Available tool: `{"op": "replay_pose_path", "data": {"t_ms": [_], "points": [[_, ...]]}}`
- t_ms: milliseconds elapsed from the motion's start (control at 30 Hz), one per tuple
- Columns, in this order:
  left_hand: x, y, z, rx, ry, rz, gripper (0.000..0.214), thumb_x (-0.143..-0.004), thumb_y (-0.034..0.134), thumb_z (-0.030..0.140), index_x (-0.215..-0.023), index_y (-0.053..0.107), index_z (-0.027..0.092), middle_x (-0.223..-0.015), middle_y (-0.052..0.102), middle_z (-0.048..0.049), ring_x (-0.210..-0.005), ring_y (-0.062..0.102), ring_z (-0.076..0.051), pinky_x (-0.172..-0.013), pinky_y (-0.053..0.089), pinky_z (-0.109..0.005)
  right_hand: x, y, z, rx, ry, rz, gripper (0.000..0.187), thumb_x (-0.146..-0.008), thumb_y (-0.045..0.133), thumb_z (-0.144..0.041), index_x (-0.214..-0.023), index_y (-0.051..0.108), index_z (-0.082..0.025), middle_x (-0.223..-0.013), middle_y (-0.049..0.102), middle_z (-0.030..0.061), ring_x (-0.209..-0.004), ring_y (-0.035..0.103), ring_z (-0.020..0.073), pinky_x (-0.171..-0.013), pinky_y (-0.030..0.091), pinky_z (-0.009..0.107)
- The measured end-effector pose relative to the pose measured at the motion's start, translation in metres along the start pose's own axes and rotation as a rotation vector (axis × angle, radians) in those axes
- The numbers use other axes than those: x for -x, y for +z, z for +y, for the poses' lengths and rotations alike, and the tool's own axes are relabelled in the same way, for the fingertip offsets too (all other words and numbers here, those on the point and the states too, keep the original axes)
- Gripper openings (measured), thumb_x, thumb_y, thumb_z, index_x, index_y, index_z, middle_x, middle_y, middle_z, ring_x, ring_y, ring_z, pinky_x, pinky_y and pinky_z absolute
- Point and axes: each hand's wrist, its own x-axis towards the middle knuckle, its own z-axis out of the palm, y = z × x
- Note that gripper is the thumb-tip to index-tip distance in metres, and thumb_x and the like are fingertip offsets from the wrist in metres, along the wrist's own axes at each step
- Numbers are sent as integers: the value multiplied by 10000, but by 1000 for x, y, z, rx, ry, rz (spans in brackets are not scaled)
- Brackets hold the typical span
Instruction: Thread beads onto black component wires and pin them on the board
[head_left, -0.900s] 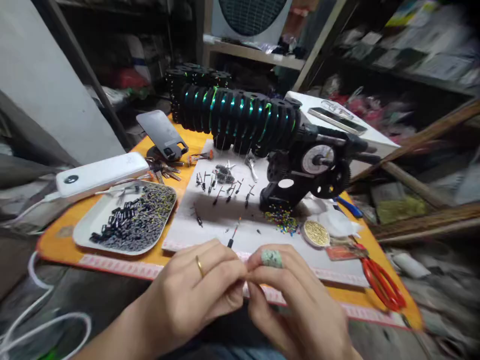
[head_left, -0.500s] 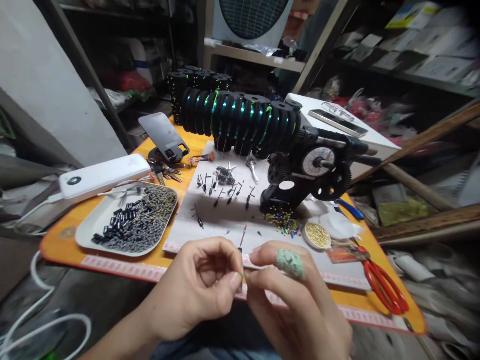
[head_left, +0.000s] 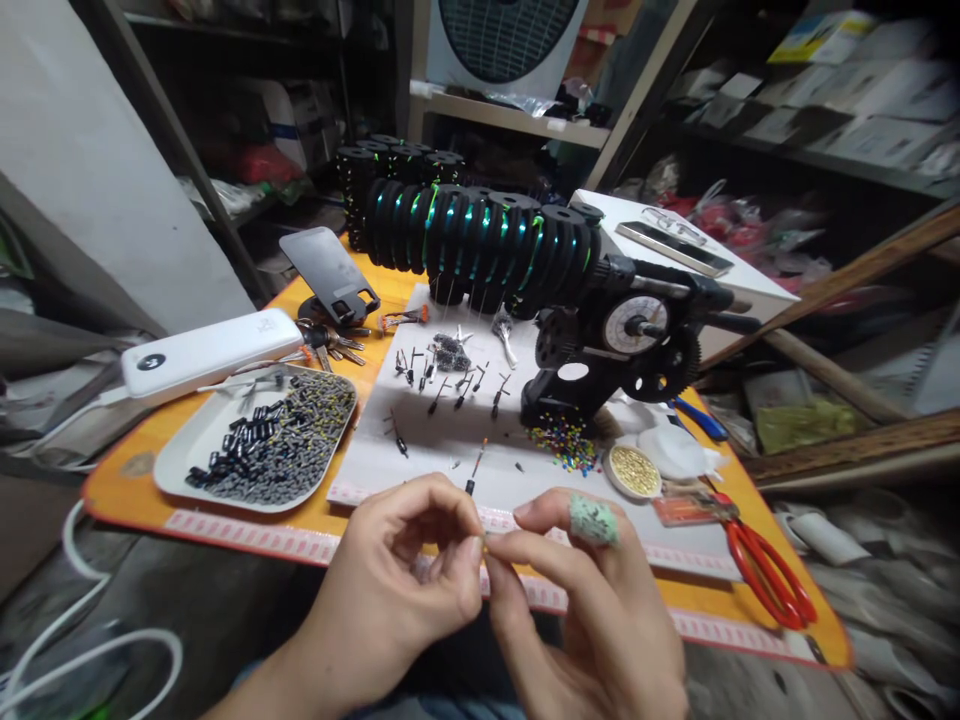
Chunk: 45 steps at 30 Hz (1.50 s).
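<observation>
While a white plastic tray [head_left: 195,430] of small black tubes [head_left: 247,432] sits leftward, the left hand [head_left: 405,580] pinches, on what I can't tell. A thin orange-tipped black stick [head_left: 471,486] lies just past. The right hand's [head_left: 592,590] grip is unclear. It looks like tiny work, needing a steady touch next. Bright round beads [head_left: 566,440] and a red loop-handled tool [head_left: 741,540] don't block it.
</observation>
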Motion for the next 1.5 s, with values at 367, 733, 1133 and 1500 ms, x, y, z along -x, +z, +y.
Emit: {"op": "replay_pose_path", "data": {"t_ms": [367, 733, 1133, 1500], "points": [[2, -1, -2, -17, -23, -21, 105, -830, 666, 111, -810, 637, 210, -741, 596, 32, -653, 530, -104, -590, 433, -172, -1, -1, -2, -19, 82, -32, 243, -885, 557, -4, -1021, 623, -194, -1047, 521, 39, -981, 551, 145, -795, 484, 260], [6, -9, 4, -75, 77, -58, 108, -909, 674, 155, -823, 680, 219, -818, 679, -2, -765, 648, -136, -662, 518, -183, 5, 1, -4, -157, 285, 0, 167, -924, 554, -76, -949, 620, -228, -989, 514, 32, -953, 593, 169, -782, 504, 282], [0, -15, 13, -634, 551, -202, 225, -882, 650, 8, -984, 684, 206, -840, 739, -26, -780, 705, -141, -702, 558, -187, 6, -1, -8, -89, 247, -64, 188, -923, 507, -42, -958, 588, -207, -981, 507, 42, -938, 567, 180, -756, 464, 307], [10, -7, -5, -331, 484, 7, 268, -846, 676, -21, -920, 675, 236, -830, 710, -14, -799, 703, -161, -743, 585, -234, 10, 8, -11, -238, 372, 17, 128, -934, 539, -116, -901, 601, -223, -918, 547, 35, -906, 593, 192, -778, 495, 327]]}}
